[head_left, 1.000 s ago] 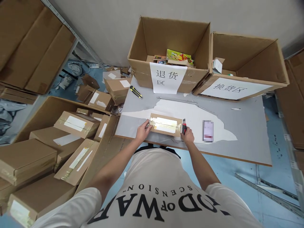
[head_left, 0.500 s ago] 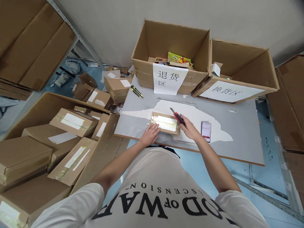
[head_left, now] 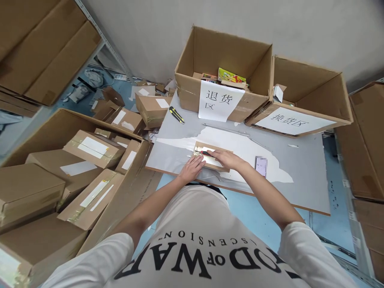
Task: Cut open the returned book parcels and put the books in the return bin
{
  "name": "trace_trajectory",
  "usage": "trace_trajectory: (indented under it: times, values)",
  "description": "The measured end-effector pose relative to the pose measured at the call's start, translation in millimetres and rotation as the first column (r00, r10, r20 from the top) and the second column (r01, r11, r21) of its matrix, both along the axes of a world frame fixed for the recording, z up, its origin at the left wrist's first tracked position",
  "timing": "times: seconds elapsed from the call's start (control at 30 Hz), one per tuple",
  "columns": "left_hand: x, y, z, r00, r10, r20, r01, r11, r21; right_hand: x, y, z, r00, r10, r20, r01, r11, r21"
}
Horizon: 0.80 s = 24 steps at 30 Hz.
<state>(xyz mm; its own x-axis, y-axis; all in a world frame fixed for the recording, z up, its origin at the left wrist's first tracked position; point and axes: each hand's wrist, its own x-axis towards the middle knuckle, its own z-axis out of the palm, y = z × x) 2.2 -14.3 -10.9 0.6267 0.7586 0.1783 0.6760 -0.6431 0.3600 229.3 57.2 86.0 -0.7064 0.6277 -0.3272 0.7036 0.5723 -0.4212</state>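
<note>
A small flat cardboard parcel (head_left: 200,149), sealed with shiny clear tape over a pale label, lies near the front edge of the grey table (head_left: 300,160). My left hand (head_left: 192,168) rests flat against the parcel's near left edge. My right hand (head_left: 225,158) lies over the parcel's right half and grips a red box cutter (head_left: 205,152), whose tip points left across the taped top.
A yellow-black cutter (head_left: 176,115) and a phone (head_left: 261,166) lie on the table. Two open cartons with paper signs (head_left: 222,64) (head_left: 303,100) stand at the back. A large carton of taped parcels (head_left: 90,160) sits at the left, stacked boxes (head_left: 369,140) at the right.
My right hand swung the red cutter from the parcel's right end up and over, then laid it across the taped top pointing left. My left hand slid from the left end to the near edge.
</note>
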Motion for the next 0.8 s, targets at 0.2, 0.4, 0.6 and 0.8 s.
trace_trajectory:
  times: [0.2,0.4,0.6,0.8]
  values:
    - [-2,0,-4.7,0.999,-0.014,0.034,0.014,1.000,-0.006,-7,1,-2.5,0.996,0.026,0.080,-0.027,0.999,0.017]
    - [-3,1,-16.2,0.999,-0.016,0.052,0.016,1.000,-0.009,-13,-3,6.1,0.981,0.043,0.191,-0.057,0.996,0.069]
    - [-6,2,-24.2,0.998,-0.034,0.052,0.034,0.999,-0.004,-22,-5,10.9,0.967,0.054,0.249,-0.076,0.994,0.079]
    - [-6,1,-29.8,0.997,-0.017,0.074,0.017,1.000,-0.011,-22,-8,8.1,0.968,0.053,0.246,-0.070,0.996,0.063]
